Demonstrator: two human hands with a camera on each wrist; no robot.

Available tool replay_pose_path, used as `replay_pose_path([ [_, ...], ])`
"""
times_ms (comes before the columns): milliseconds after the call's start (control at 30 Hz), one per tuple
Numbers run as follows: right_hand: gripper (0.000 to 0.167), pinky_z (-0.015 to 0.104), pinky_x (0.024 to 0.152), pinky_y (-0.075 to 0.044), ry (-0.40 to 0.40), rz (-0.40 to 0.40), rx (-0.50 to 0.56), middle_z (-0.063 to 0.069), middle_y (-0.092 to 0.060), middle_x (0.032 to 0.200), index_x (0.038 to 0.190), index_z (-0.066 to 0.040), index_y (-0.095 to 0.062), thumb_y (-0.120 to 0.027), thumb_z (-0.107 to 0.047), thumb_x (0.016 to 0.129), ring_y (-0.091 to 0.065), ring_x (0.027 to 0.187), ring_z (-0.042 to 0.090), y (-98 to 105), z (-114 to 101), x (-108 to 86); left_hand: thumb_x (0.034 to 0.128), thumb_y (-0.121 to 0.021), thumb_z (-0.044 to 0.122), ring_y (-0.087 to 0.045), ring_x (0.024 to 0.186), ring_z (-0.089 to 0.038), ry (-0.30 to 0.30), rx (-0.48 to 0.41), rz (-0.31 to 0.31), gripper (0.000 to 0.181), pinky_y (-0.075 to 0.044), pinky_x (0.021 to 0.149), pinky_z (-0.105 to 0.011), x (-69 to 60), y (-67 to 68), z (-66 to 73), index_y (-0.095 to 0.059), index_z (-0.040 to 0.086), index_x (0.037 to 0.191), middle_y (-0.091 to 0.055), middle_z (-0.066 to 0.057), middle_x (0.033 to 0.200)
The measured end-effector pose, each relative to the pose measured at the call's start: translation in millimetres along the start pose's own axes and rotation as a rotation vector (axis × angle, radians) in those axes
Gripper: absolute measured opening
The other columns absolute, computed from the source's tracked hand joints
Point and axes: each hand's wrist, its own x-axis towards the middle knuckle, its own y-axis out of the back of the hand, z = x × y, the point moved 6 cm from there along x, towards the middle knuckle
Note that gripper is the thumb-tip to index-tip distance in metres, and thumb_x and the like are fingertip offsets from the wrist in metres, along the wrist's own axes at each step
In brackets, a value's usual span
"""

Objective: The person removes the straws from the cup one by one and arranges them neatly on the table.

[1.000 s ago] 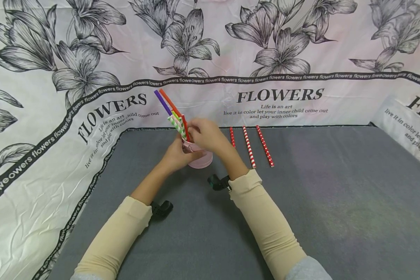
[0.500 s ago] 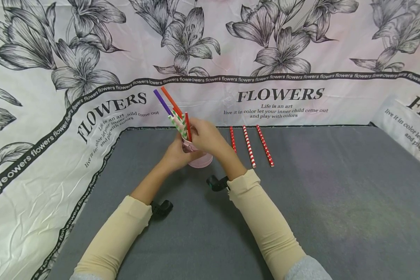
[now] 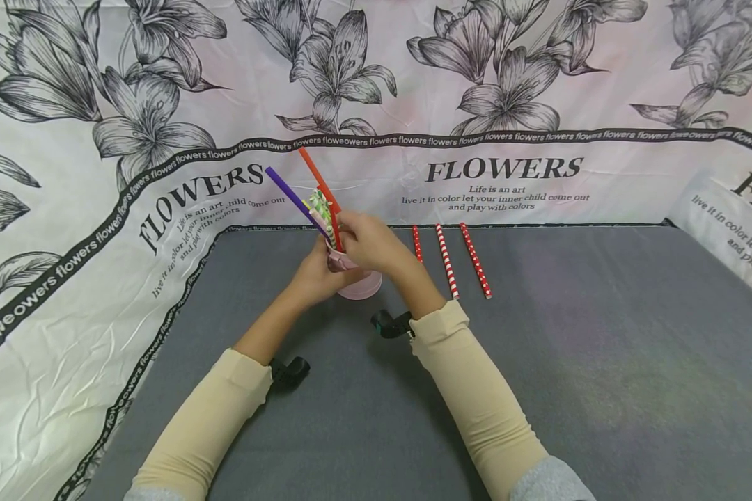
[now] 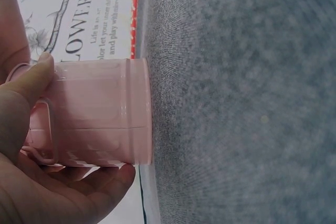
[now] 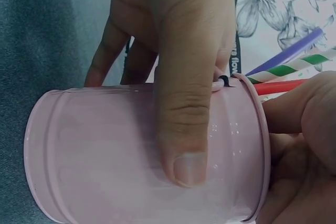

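In the head view a small glossy pink pail (image 3: 361, 287) stands on the grey cloth. My left hand (image 3: 315, 277) grips it round the side, the thumb across its front in the right wrist view. A purple straw (image 3: 288, 195), an orange straw (image 3: 314, 170), green-and-white patterned straws (image 3: 319, 207) and a red straw (image 3: 335, 234) lean out of its top. My right hand (image 3: 372, 245) is at the rim with curled fingers on the straws; their tips are partly hidden. A wire handle (image 4: 51, 129) shows on the pail's side in the left wrist view.
To the right of the pail lie a red dotted straw (image 3: 417, 243), a red-and-white striped straw (image 3: 446, 263) and another red dotted straw (image 3: 475, 261). Behind the table (image 3: 570, 369) hangs a white flower-printed cloth (image 3: 376, 181).
The straws in the pail have shifted: the purple one leans further left, the orange one stands higher and further right. My right hand stays at the rim; the left keeps its grip.
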Motion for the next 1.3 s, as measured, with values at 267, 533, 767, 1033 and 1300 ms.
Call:
replay_pose_path([
  [267, 0.018, 0.031, 0.069, -0.04, -0.017, -0.071, 0.039, 0.012, -0.058, 0.092, 0.11, -0.001, -0.058, -0.048, 0.004, 0.097, -0.05, 0.079, 0.024, -1.8, 0.9, 1.0, 0.0834, -0.083, 0.024, -0.057, 0.117, -0.032, 0.001, 0.02, -0.001, 0.099, -0.049, 0.098, -0.047, 0.7, -0.5, 0.2, -0.017, 0.008, 0.155, -0.051, -0.018, 0.14],
  [533, 0.018, 0.029, 0.063, -0.036, -0.011, -0.071, 0.06, 0.011, -0.056, 0.089, 0.105, 0.0, -0.062, -0.048, 0.006, 0.095, -0.047, 0.074, 0.022, -0.8, -0.5, 1.3, 0.0838, -0.083, 0.023, -0.055, 0.122, -0.03, -0.045, -0.019, -0.001, 0.097, -0.047, 0.1, -0.048, 0.9, -0.9, 1.2, -0.018, 0.008, 0.155, -0.047, -0.014, 0.144],
  [767, 0.02, 0.029, 0.064, -0.037, -0.026, -0.04, 0.069, 0.01, -0.057, 0.085, 0.103, 0.001, -0.064, -0.052, 0.01, 0.09, -0.048, 0.074, 0.022, 2.4, 2.5, 0.7, 0.0836, -0.082, 0.034, -0.057, 0.113, -0.032, 0.038, -0.003, -0.001, 0.091, -0.051, 0.093, -0.049, -0.1, -0.5, -1.8, -0.026, 0.009, 0.151, -0.051, -0.014, 0.137],
  [1033, 0.017, 0.03, 0.066, -0.038, 0.014, -0.051, 0.037, 0.011, -0.06, 0.086, 0.099, 0.0, -0.062, -0.051, 0.01, 0.09, -0.049, 0.075, 0.022, 3.4, 2.4, -0.1, 0.0839, -0.082, 0.032, -0.058, 0.114, -0.032, 0.044, -0.018, -0.001, 0.091, -0.051, 0.095, -0.048, 1.0, -1.4, -1.5, -0.027, 0.007, 0.151, -0.051, -0.015, 0.138],
  [1300, 0.018, 0.031, 0.069, -0.041, 0.022, -0.046, 0.055, 0.012, -0.064, 0.094, 0.104, 0.001, -0.062, -0.05, 0.008, 0.092, -0.051, 0.079, 0.023, 4.9, 0.4, -1.2, 0.0839, -0.082, 0.033, -0.058, 0.108, -0.031, 0.044, -0.027, 0.009, 0.087, -0.052, 0.091, -0.047, 0.9, -1.3, -0.9, -0.03, 0.007, 0.149, -0.053, -0.015, 0.134],
])
